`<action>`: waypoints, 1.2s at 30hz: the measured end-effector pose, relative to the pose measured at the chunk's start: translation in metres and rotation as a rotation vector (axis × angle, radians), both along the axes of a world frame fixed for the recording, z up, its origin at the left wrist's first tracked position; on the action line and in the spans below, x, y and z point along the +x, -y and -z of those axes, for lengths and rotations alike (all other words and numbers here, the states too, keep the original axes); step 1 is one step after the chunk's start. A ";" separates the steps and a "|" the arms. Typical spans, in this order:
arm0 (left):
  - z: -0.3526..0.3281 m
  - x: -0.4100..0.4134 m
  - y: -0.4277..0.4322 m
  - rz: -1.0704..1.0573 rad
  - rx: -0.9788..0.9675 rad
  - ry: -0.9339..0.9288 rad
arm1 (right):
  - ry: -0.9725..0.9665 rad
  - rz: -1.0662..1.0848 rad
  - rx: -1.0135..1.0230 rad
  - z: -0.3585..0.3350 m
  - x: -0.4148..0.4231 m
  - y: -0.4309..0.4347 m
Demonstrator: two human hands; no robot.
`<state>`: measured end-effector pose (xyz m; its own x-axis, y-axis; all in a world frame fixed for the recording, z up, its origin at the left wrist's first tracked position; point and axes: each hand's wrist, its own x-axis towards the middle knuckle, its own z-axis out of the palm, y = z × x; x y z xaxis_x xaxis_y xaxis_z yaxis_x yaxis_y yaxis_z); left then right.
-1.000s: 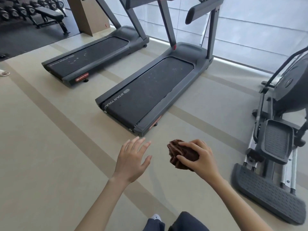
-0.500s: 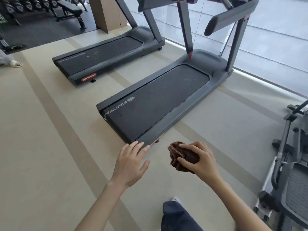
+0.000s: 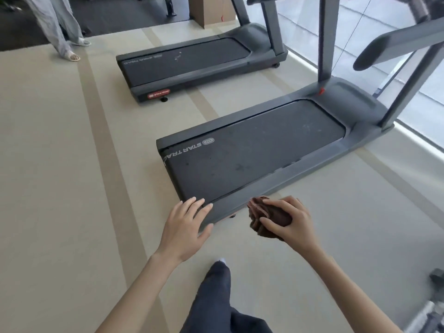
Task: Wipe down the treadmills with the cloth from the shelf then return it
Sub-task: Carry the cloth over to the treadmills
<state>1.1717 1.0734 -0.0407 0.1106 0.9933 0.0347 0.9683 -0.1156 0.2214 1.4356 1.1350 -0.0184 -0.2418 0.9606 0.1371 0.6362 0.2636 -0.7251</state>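
Observation:
Two dark grey treadmills stand on the beige floor. The near treadmill (image 3: 252,155) fills the middle of the view, its rear end just ahead of my hands. The far treadmill (image 3: 189,61) lies beyond it at upper left. My right hand (image 3: 288,222) grips a bunched brown cloth (image 3: 262,215), held in the air over the floor by the near treadmill's rear right corner. My left hand (image 3: 185,227) is held out with straight fingers, empty, in front of the near treadmill's rear edge.
Another person's legs in light trousers and sandals (image 3: 64,32) stand at upper left by the dark mat. A tan column (image 3: 211,10) rises behind the far treadmill. A window wall (image 3: 360,32) runs along the right. Part of another machine (image 3: 430,308) shows at lower right.
I have stepped closer to the near treadmill and turned left; the machine at right has slid out of view. Both hands keep their pose, the cloth still held.

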 end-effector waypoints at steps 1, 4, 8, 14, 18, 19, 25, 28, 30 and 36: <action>0.002 -0.002 -0.011 -0.009 -0.004 0.000 | 0.000 -0.009 -0.005 0.004 -0.004 -0.013; 0.008 -0.009 -0.053 -0.034 0.009 -0.001 | 0.001 -0.052 -0.012 0.011 -0.016 -0.058; 0.019 -0.023 -0.118 -0.089 0.006 0.019 | 0.055 -0.110 -0.009 0.015 -0.037 -0.134; 0.039 -0.050 -0.199 -0.179 -0.015 0.027 | 0.121 -0.213 0.032 0.021 -0.074 -0.251; 0.047 -0.064 -0.237 -0.254 -0.027 0.025 | 0.148 -0.284 0.011 0.031 -0.100 -0.311; 0.050 -0.065 -0.244 -0.272 -0.029 0.024 | 0.156 -0.313 0.014 0.036 -0.105 -0.323; 0.078 -0.053 -0.283 -0.421 -0.043 0.055 | 0.208 -0.475 0.005 0.074 -0.124 -0.395; 0.103 -0.039 -0.293 -0.534 -0.075 0.063 | 0.235 -0.588 0.000 0.098 -0.127 -0.429; 0.128 -0.030 -0.301 -0.586 -0.097 0.071 | 0.243 -0.652 0.012 0.118 -0.127 -0.452; 0.221 -0.022 -0.336 -0.668 -0.111 0.069 | 0.239 -0.720 0.028 0.210 -0.139 -0.498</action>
